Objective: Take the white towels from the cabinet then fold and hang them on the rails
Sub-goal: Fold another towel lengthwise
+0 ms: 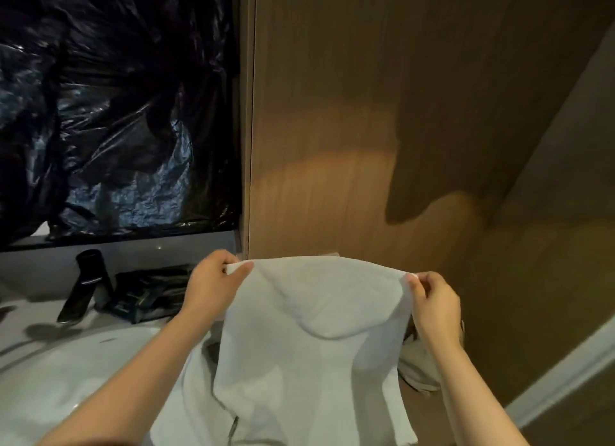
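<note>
Your left hand (213, 281) and right hand (434, 300) each pinch a top corner of the white towel (309, 339). It hangs spread between them.

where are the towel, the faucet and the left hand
towel (309, 332): head view, middle of the hanging white cloth
faucet (89, 279): head view, middle of its black body
left hand (213, 284): head view, back of the hand, which pinches the towel's top corner
</note>
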